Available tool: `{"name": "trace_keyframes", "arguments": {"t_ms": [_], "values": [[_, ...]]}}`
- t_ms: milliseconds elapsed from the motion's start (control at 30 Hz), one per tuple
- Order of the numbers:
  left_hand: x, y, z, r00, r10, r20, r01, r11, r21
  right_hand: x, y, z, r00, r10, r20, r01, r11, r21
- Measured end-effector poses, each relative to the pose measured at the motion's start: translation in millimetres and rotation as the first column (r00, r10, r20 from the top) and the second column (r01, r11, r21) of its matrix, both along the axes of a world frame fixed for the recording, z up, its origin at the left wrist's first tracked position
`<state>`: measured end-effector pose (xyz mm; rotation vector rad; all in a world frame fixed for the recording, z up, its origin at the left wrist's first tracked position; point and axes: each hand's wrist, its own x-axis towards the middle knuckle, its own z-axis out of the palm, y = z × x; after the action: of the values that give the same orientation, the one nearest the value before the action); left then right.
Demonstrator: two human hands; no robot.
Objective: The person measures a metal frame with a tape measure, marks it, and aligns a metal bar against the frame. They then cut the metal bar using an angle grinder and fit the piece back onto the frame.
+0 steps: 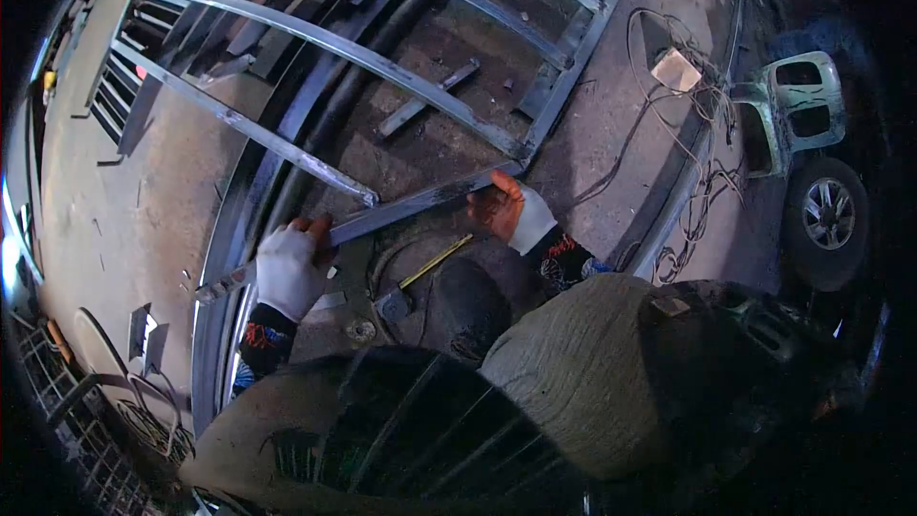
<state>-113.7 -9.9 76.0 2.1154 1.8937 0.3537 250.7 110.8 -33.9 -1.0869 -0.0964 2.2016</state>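
Observation:
My left hand [289, 268], in a white glove with orange-coated fingers, is closed around a square metal bar [382, 217] near its left end. My right hand [513, 213], gloved the same way, is at the bar's other end, its thumb on the top edge and its fingers curled against the side. There the bar meets the corner of a welded metal frame [549, 115]. One frame slat [248, 124] ends just beyond the bar, between my hands. Below the bar lie a yellow strip [436, 262], like a tape measure blade, and a round disc [361, 330].
A loose short metal piece [428, 98] lies inside the frame. Tangled cables [702, 162] and a pale block [676, 70] are on the right, near a wheel [827, 215]. A metal sheet [143, 201] spreads to the left, above a wire grid [72, 420].

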Motion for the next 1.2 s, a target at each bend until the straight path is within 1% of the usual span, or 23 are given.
{"name": "trace_keyframes", "arguments": {"t_ms": [33,100,200,267,333,367,433,533,633,700,767,833,867,900,933,967,1000,1033,1067,1100,1133,1167,1200], "values": [[1,2,0,1.0,-0.001,-0.001,0.001,1.0,-0.001,2,1,-2,1.0,0.018,-0.018,-0.018,0.999,0.038],[4,4,0,0.999,0.036,-0.016,-0.037,0.997,-0.071,5,3,-6,1.0,0.016,-0.001,-0.016,1.0,0.026],[1,7,0,0.999,0.003,0.034,-0.002,1.0,-0.022,9,4,-5,1.0,0.016,0.005,-0.016,0.999,0.028],[3,10,6,1.0,-0.003,0.021,0.004,0.999,-0.042,10,3,-4,1.0,0.017,-0.009,-0.016,0.999,0.037],[4,11,9,1.0,-0.008,0.008,0.009,0.998,-0.061,10,2,-6,0.999,-0.005,0.044,0.006,1.0,-0.009],[3,11,9,1.0,-0.021,0.004,0.021,0.999,-0.041,12,2,-9,0.999,-0.005,0.043,0.006,1.0,-0.011],[4,10,9,0.999,-0.033,0.001,0.033,0.999,-0.022,13,5,-13,1.0,0.024,-0.018,-0.024,1.0,-0.002],[5,8,5,1.0,-0.019,-0.006,0.019,0.999,-0.033,12,6,-10,0.998,0.04,-0.044,-0.04,0.999,0.008],[4,8,3,1.0,-0.013,0.004,0.013,0.999,-0.043,10,6,2,1.0,0.0,-0.021,0.001,1.0,0.025],[5,9,2,0.999,-0.012,0.04,0.012,1.0,0.003,13,5,-4,1.0,-0.003,-0.023,0.004,0.999,0.044],[4,8,2,1.0,-0.011,0.029,0.012,1.0,-0.024,16,5,-7,1.0,-0.005,-0.023,0.007,0.998,0.058],[5,9,4,1.0,-0.007,0.015,0.008,0.998,-0.055,15,6,-3,0.993,-0.081,0.086,0.08,0.997,0.017],[5,9,3,0.999,-0.013,0.042,0.013,1.0,-0.016,16,7,0,0.994,-0.075,0.082,0.074,0.997,0.013],[3,9,2,0.998,-0.016,0.062,0.014,1.0,0.021,20,9,2,0.99,-0.087,0.115,0.084,0.996,0.034],[4,8,0,0.999,-0.012,0.033,0.012,1.0,0.014,23,12,1,0.986,-0.093,0.14,0.087,0.995,0.05],[1,7,0,0.999,-0.021,0.03,0.021,1.0,-0.009,35,16,-9,0.992,0.05,0.118,-0.062,0.993,0.097],[-2,8,0,0.999,-0.032,0.024,0.033,0.999,-0.032,37,19,-8,0.959,0.12,0.256,-0.15,0.983,0.103],[-3,10,-2,1.0,-0.03,0.006,0.03,0.999,-0.041,28,20,1,0.955,0.029,0.296,-0.052,0.996,0.07],[-2,10,-4,0.999,-0.033,-0.007,0.032,0.998,-0.051,35,23,-6,0.95,0.019,0.312,-0.041,0.997,0.065],[-1,9,-4,0.998,-0.013,0.068,0.011,0.999,0.031,49,30,-18,0.921,0.067,0.383,-0.102,0.992,0.073],[-1,9,-2,0.998,-0.009,0.06,0.008,1.0,0.021,50,33,-21,0.883,0.109,0.457,-0.163,0.983,0.079],[-1,11,1,1.0,-0.02,0.018,0.021,1.0,-0.017,52,31,-23,0.885,0.115,0.452,-0.166,0.983,0.074],[0,13,3,0.999,-0.034,-0.022,0.033,0.998,-0.052,49,33,-12,0.914,0.121,0.388,-0.166,0.982,0.086]]}}
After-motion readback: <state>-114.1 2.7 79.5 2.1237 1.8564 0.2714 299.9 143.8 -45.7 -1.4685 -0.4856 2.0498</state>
